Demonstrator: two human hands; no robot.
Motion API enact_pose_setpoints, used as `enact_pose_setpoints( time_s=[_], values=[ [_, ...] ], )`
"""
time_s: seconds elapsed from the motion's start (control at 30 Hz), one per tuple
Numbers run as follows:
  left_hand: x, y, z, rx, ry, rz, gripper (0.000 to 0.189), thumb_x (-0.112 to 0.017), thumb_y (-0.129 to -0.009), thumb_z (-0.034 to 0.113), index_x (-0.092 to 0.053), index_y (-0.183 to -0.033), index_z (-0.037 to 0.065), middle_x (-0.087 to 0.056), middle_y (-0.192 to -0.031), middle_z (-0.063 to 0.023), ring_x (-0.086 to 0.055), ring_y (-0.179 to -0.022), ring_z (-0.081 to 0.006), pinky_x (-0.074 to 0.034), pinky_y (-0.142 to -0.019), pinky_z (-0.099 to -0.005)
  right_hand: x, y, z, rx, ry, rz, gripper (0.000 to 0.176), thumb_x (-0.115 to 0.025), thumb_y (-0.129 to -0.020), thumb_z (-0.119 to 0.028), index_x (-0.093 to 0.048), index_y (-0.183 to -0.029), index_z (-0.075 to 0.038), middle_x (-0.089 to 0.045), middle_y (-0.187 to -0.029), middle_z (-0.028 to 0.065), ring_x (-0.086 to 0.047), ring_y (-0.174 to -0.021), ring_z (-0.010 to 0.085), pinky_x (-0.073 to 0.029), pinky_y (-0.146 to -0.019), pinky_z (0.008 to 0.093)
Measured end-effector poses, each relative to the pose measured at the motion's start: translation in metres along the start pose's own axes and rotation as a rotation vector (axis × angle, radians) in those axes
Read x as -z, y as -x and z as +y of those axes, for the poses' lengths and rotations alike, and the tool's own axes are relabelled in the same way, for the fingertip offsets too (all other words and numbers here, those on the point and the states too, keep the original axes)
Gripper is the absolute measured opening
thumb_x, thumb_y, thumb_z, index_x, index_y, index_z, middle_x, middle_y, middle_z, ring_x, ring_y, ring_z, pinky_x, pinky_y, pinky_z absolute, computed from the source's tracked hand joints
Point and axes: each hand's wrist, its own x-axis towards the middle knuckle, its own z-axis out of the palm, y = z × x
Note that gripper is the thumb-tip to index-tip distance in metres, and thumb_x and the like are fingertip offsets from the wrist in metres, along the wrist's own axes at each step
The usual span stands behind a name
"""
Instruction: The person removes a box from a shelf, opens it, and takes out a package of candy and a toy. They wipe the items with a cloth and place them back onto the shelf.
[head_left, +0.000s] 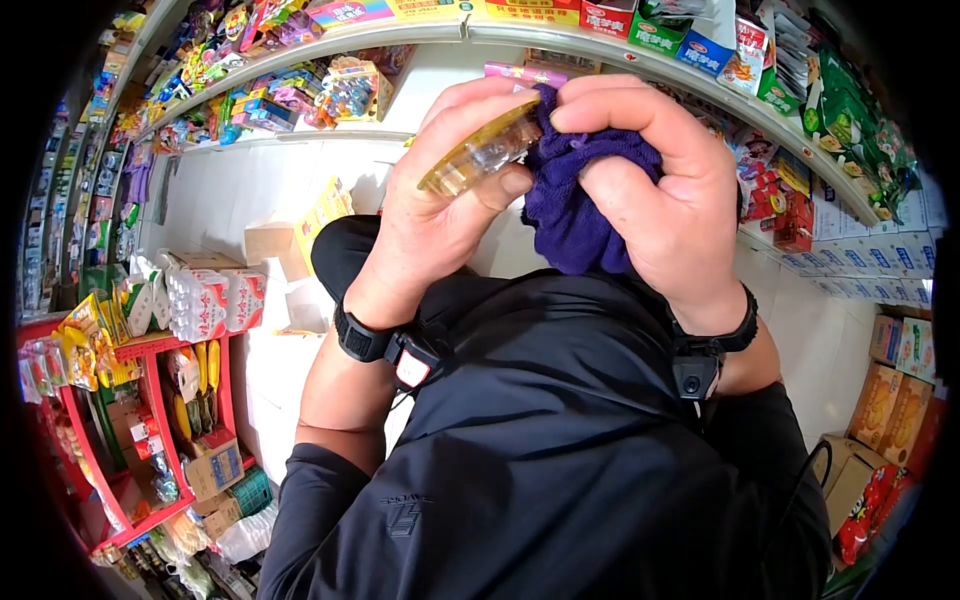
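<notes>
My left hand (440, 195) is closed on a round, shallow item with a yellow-gold rim and a clear, shiny face (485, 150), held up on edge. What the item is, I cannot make out. Bunched in my right hand (670, 190) is a dark purple cloth (570, 215), pinched between thumb and fingers. The cloth touches the right edge of the round item, and my two hands' fingertips come close together there. Part of the item is hidden behind my left thumb and the cloth.
A shelf (400, 125) with packaged snacks and toys curves across the top. Red shelving (160, 430) with bottles and bags stands at left. An opened carton (275, 250) lies on the pale floor (265, 380). Stacked boxes (890, 400) are at right.
</notes>
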Motion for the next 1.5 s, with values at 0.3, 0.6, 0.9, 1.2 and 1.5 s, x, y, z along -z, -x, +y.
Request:
enact_pose_setpoints(
  time_s=[0.3, 0.6, 0.9, 1.2, 1.5],
  values=[
    [0.004, 0.003, 0.007, 0.151, -0.407, -0.120, 0.043, -0.070, -0.078, 0.004, -0.060, -0.120, 0.006, -0.063, -0.114, -0.0170, -0.060, -0.107, -0.0359, -0.050, -0.090, -0.0381, -0.001, -0.012, -0.014, 0.371, 0.487, -0.165, 0.029, -0.055, -0.068, 0.009, -0.066, -0.094, 0.001, -0.066, -0.101, 0.0135, -0.065, -0.090, 0.0265, -0.051, -0.083, 0.0341],
    [-0.002, -0.002, 0.033, 0.654, 0.231, -0.123, 0.041, -0.061, -0.090, 0.011, -0.049, -0.129, 0.003, -0.059, -0.101, -0.0007, -0.055, -0.089, -0.0075, -0.048, -0.079, -0.0256, -0.001, -0.023, 0.007, 0.510, 0.746, -0.152, 0.032, -0.059, -0.066, 0.008, -0.067, -0.095, -0.002, -0.065, -0.105, 0.0124, -0.063, -0.092, 0.0302, -0.050, -0.084, 0.0374],
    [-0.017, 0.002, 0.015, 0.708, 0.681, 0.259, 0.082, -0.025, -0.096, 0.070, -0.047, -0.135, 0.001, -0.060, -0.118, -0.0089, -0.058, -0.106, -0.0196, -0.046, -0.092, -0.0353, -0.025, -0.007, 0.033, 0.724, 0.933, -0.207, 0.017, -0.065, -0.068, -0.013, -0.066, -0.085, -0.010, -0.063, -0.098, -0.0010, -0.058, -0.091, 0.0199, -0.050, -0.075, 0.0334],
    [-0.022, 0.006, 0.016, 0.594, 0.320, 0.211, 0.062, -0.022, -0.105, 0.053, -0.056, -0.121, 0.004, -0.056, -0.084, 0.0001, -0.050, -0.073, -0.0083, -0.042, -0.064, -0.0227, -0.027, -0.025, 0.033, 0.722, 0.894, -0.120, 0.012, -0.064, -0.070, -0.012, -0.065, -0.082, -0.011, -0.063, -0.094, -0.0011, -0.058, -0.089, 0.0209, -0.050, -0.076, 0.0324],
    [-0.017, 0.004, 0.019, 0.575, 0.543, 0.235, 0.060, -0.020, -0.103, 0.058, -0.048, -0.126, 0.010, -0.058, -0.103, -0.0013, -0.056, -0.082, -0.0093, -0.037, -0.058, -0.0220, -0.013, -0.045, 0.038, 0.568, 0.793, -0.041, 0.022, -0.060, -0.070, 0.001, -0.065, -0.090, -0.007, -0.061, -0.099, 0.0072, -0.058, -0.093, 0.0290, -0.048, -0.083, 0.0394]
  ],
)
